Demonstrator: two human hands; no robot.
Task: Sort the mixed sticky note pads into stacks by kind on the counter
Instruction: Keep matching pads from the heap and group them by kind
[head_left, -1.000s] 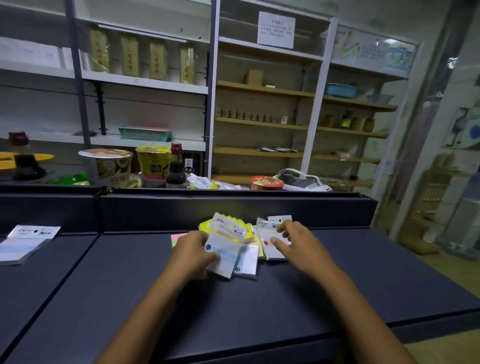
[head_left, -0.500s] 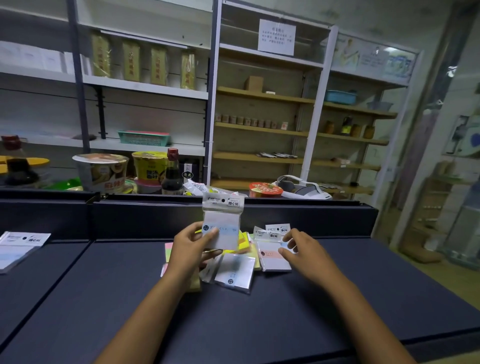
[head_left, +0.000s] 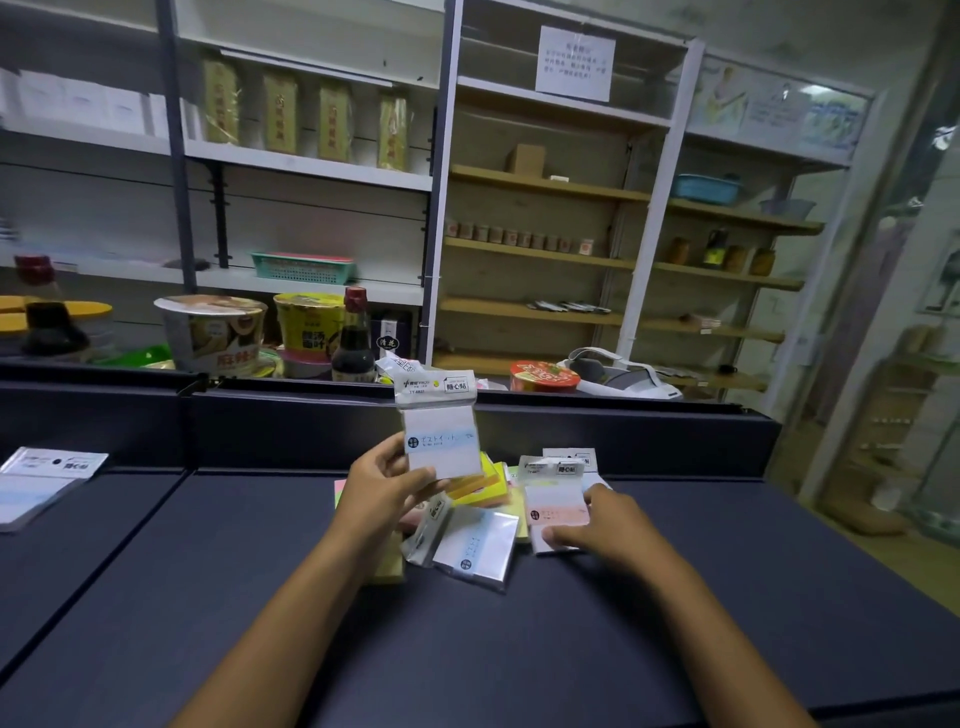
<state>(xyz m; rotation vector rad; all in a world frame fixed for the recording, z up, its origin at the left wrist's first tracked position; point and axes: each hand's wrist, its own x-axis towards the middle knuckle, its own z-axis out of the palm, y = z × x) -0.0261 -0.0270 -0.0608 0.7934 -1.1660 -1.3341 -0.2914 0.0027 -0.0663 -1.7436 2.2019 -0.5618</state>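
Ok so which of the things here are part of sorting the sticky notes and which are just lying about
Part of the job:
- blue-banded pad held up in the left hand
- pink-banded pad under the right hand
- yellow pads in the pile
- packaged pad lying flat
- pads at far left

Just lying about:
- noodle bowl
- soy sauce bottle
- teal basket

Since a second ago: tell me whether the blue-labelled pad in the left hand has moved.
Yes. The blue-labelled pad has risen off the pile in the left hand; its header now overlaps the counter's raised back edge.
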